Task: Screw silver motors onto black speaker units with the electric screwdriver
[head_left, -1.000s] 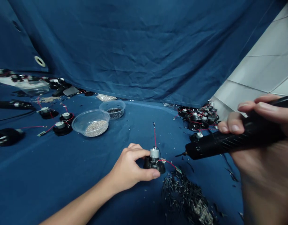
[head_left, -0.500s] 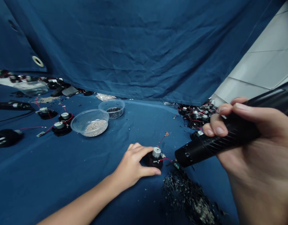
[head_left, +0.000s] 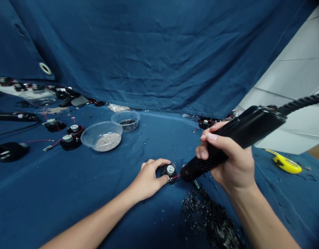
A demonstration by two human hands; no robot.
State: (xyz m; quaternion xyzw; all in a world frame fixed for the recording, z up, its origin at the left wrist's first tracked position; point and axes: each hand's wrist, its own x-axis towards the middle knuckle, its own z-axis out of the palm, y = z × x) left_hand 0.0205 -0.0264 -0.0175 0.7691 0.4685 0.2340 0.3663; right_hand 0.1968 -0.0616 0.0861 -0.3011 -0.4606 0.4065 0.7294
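Note:
My left hand (head_left: 147, 180) grips a small round black unit (head_left: 167, 173) on the blue cloth, with fingers over its far side and thumb at the near side. A small silver motor (head_left: 170, 169) sits on top of the unit, and a short red wire (head_left: 176, 177) runs from it to the right. My right hand (head_left: 226, 159) holds a thick black soldering iron (head_left: 242, 135) with a corded rear end. The iron's front end is right next to the red wire, and its fine tip is hard to make out.
Two clear plastic bowls (head_left: 101, 136) hold grey and dark bits at the left. Several similar black units (head_left: 70, 142) lie beyond them. A heap of dark scraps (head_left: 208, 218) lies below the hands. Blue cloth hangs behind, and a yellow tool (head_left: 285, 166) lies at right.
My right hand has carried the iron left and down, from beside the unit to right by its red wire. The unit has turned, and the upright red wire no longer shows.

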